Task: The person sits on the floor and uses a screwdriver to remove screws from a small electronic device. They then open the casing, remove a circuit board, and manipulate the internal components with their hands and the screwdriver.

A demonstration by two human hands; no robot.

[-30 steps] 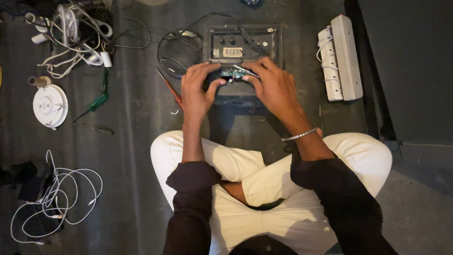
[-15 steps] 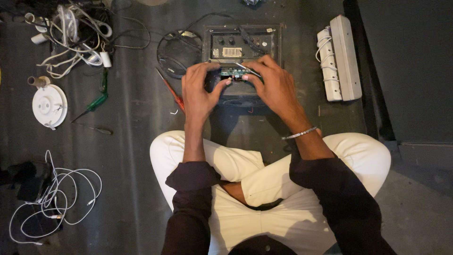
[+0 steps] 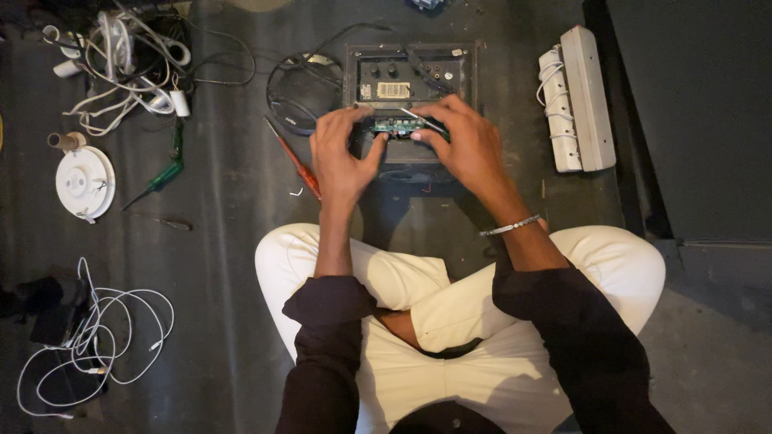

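Both hands hold a small green circuit board [image 3: 400, 125] just above the front edge of a dark control panel [image 3: 412, 76] lying on the floor. The left hand [image 3: 342, 157] pinches the board's left end; the right hand [image 3: 462, 145] grips its right end, fingers curled over it. A red-handled screwdriver [image 3: 295, 159] lies just beside the left hand

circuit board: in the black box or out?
Out. Both hands, left and right, hold the board over the box.
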